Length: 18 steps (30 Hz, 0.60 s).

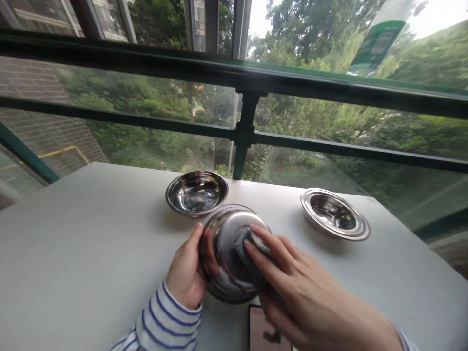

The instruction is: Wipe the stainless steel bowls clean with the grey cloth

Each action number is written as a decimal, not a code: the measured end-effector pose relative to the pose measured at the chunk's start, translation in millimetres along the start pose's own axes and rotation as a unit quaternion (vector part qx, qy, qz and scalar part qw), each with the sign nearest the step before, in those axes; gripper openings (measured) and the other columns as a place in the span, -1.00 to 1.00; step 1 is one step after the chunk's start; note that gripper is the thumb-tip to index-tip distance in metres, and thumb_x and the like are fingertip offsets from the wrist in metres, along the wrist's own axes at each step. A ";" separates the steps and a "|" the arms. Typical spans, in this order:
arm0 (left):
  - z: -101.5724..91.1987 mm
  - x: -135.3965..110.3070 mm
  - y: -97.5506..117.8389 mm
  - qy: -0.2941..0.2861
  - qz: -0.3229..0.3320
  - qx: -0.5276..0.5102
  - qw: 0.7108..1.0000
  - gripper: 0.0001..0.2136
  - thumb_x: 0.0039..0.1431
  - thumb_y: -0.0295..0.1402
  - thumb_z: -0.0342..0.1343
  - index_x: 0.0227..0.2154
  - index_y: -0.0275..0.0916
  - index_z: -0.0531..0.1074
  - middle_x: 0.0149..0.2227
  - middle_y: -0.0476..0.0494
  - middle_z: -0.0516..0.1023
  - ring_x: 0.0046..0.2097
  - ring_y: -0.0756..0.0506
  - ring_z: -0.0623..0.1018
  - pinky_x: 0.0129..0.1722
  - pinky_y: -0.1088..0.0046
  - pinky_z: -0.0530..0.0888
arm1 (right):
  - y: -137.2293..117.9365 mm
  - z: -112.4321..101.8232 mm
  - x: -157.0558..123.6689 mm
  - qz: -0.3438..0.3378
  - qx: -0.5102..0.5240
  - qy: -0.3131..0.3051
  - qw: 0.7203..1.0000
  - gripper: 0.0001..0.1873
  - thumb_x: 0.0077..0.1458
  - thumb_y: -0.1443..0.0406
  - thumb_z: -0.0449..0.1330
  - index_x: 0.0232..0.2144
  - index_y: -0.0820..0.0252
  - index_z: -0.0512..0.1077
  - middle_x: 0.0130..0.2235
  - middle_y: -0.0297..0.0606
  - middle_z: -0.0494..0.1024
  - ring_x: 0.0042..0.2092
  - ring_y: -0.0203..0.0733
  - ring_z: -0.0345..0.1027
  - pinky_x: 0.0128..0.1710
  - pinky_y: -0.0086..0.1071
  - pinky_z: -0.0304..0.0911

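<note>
A shiny metal bowl [223, 253] is tilted with its underside facing me, above the front middle of the table. My left hand [188, 268] grips its left rim, the thumb on the near side and the other fingers hidden behind. My right hand [292, 278] presses a grey cloth [243, 246] against the bowl's base, fingers bent over it. Just beyond the held bowl, a second metal bowl [197, 192] stands upright on the table. Off to the right sits another metal bowl [334, 214] with a wide rim.
The white table [91, 253] reaches to a window with dark green rails [241, 126]. A phone-like device [261, 329] lies at the near edge, partly under my right hand. A bottle with a green label [380, 41] stands on the upper rail at right.
</note>
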<state>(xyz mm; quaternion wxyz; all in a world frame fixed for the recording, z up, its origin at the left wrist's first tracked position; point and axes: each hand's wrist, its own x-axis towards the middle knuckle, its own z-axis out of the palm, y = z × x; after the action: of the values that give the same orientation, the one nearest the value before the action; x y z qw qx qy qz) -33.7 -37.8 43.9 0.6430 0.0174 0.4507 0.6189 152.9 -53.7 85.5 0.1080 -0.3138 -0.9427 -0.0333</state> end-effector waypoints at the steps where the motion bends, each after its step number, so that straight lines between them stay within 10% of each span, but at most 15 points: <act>1: -0.9 0.7 0.0 -0.004 0.003 0.001 1.000 -0.79 0.09 -0.34 0.12 -0.25 -0.36 0.50 -0.31 -0.23 0.62 -0.23 -0.17 0.59 -0.25 0.38 0.52 | 1.9 -2.0 -1.1 -0.012 0.009 -0.010 1.000 -0.36 0.01 0.38 0.08 0.18 0.27 0.11 0.23 0.04 0.06 0.08 0.08 0.15 -0.04 -0.08 0.28; 5: -4.0 2.8 0.4 -0.009 0.011 0.011 1.000 -0.75 0.07 -0.32 0.14 -0.21 -0.34 0.49 -0.35 -0.21 0.62 -0.30 -0.15 0.59 -0.33 0.40 0.53 | 12.1 -4.7 -1.9 -0.031 0.039 -0.023 0.999 -0.37 0.06 0.48 0.06 0.17 0.00 0.11 0.24 -0.17 0.09 0.04 -0.09 0.20 -0.08 -0.23 0.31; 13: 0.0 2.0 1.5 0.020 0.009 0.005 1.000 -0.81 0.11 -0.36 0.09 -0.25 -0.34 0.49 -0.33 -0.18 0.62 -0.29 -0.11 0.59 -0.27 0.44 0.52 | 18.0 -4.8 0.5 0.013 -0.019 0.075 0.997 -0.63 0.18 0.31 0.04 0.04 0.29 0.22 -0.26 -0.15 0.49 -0.34 -0.20 0.31 -0.35 -0.31 0.20; 18: 0.7 0.2 0.4 0.013 0.012 -0.003 1.000 -0.81 0.08 -0.36 0.13 -0.26 -0.34 0.49 -0.31 -0.19 0.62 -0.26 -0.12 0.59 -0.23 0.43 0.51 | 4.0 1.5 6.1 0.013 -0.033 0.131 0.991 -0.81 0.18 0.31 0.04 -0.18 0.22 0.37 -0.27 -0.18 0.51 -0.24 -0.18 0.32 -0.16 -0.22 0.15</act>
<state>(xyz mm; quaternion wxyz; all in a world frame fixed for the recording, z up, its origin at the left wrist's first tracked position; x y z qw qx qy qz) -33.7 -37.1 44.4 0.6299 0.0127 0.4567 0.6281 150.3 -46.8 85.4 0.2200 -0.3221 -0.9149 -0.1040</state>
